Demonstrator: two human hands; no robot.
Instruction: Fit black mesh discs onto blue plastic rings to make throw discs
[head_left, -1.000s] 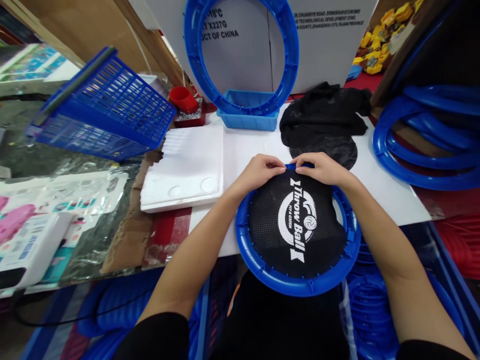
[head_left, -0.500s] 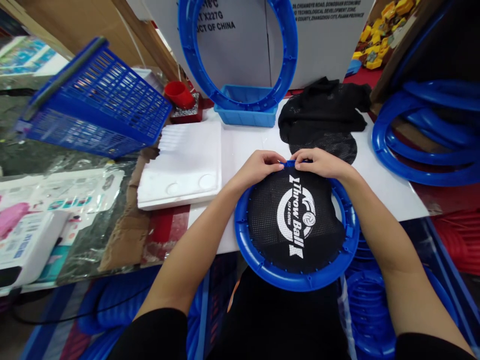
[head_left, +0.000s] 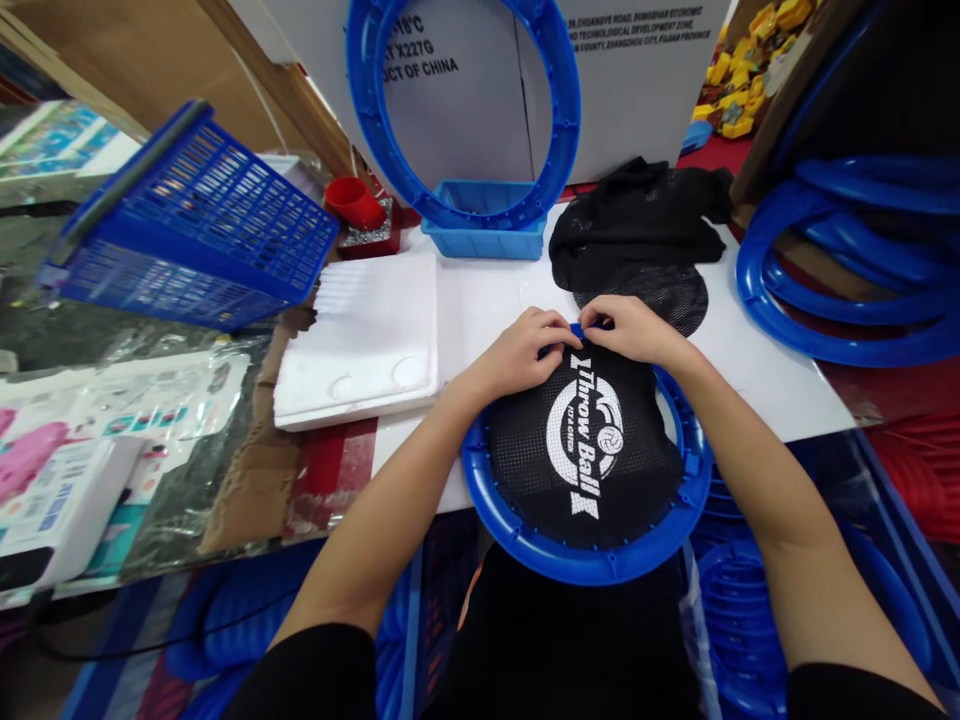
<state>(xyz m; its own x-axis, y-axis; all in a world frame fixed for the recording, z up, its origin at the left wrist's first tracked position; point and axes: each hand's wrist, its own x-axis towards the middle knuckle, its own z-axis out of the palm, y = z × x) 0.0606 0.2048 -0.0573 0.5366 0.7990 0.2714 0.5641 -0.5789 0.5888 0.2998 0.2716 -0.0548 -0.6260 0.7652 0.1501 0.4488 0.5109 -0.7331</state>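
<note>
A blue plastic ring (head_left: 585, 568) rests at the table's front edge, near my lap. Across it lies a round black mesh net (head_left: 525, 470) with a white "Throw Ball" print; a gap shows between net and ring at the right. My left hand (head_left: 529, 350) pinches the net's edge at the far side of the ring. Close beside it, my right hand (head_left: 626, 325) has its fingers pressed together on the same edge and rim. The fingertips hide exactly how net and rim meet there.
Black mesh pieces (head_left: 637, 225) lie behind my hands. Another blue ring (head_left: 562, 110) stands upright in a light blue tray (head_left: 480, 240). To the left are a white foam block (head_left: 367, 340), a red cup (head_left: 356, 203) and a blue basket (head_left: 202, 215). More blue rings (head_left: 787, 310) are stacked at right.
My left hand has shifted slightly, its fingers more curled over the net's edge. My right hand still pinches at the far rim. The whole view has moved a little.
</note>
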